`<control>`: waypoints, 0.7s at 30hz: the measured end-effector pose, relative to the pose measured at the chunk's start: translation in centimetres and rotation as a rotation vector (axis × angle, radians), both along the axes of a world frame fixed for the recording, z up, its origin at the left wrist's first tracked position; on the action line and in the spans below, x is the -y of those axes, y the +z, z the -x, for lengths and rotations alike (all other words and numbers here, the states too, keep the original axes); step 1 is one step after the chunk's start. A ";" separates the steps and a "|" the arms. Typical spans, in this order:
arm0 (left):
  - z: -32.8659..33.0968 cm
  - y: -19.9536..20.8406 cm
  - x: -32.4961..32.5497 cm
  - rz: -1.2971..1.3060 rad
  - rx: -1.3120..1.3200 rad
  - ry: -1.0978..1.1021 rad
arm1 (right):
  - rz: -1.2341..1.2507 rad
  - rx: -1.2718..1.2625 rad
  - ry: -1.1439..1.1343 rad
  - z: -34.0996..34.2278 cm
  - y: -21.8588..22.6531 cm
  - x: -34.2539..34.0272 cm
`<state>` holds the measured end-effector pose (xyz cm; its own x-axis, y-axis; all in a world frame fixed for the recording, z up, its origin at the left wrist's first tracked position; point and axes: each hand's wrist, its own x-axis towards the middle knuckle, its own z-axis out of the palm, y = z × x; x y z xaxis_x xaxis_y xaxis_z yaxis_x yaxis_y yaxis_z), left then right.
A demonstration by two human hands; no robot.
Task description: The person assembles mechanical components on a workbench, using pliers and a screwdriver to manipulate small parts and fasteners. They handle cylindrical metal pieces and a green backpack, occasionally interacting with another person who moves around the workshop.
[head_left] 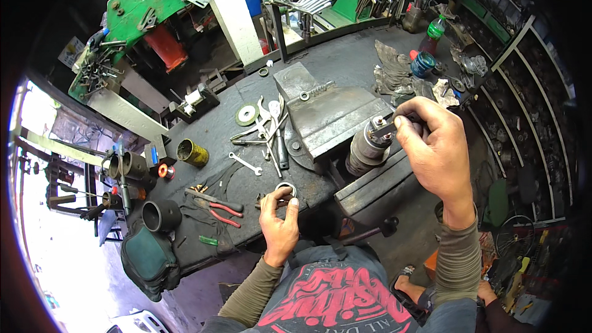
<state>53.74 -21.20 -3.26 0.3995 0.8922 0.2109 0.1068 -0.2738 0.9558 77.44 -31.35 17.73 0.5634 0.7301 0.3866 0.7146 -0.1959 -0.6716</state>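
My left hand (280,229) is curled at the bench's front edge, its fingers closed round a small metal ring (286,187). A greyish cylindrical metal part (364,154), with studs on its top, stands upright between the jaws of the big bench vise (330,120). Over that part, my right hand (436,155) pinches a small dark flat piece (386,129) against the studs. The fingers hide much of this piece, and I cannot tell its exact kind.
Left of the vise lie pliers, a ratchet (280,148), a wrench (245,163) and a grinding disc (247,115). Red-handled pliers (225,214) rest nearer. A yellow can (192,153) and black socket (161,216) stand left; a bottle (435,27) stands far right. Another person's foot (404,276) shows below.
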 end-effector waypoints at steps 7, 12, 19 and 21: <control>0.3 0.4 0.4 -0.040 -0.095 -0.037 | 0.102 0.059 0.074 -2.0 1.8 0.0; -2.0 2.0 1.4 -0.076 0.001 0.013 | -0.032 -0.198 0.097 -3.9 1.7 2.3; -7.1 5.6 2.7 -0.345 0.104 0.028 | -0.220 -0.480 0.069 -6.7 -2.6 5.3; -9.0 6.6 3.1 -0.425 0.144 0.034 | -0.242 -0.533 0.094 -6.7 -4.1 4.8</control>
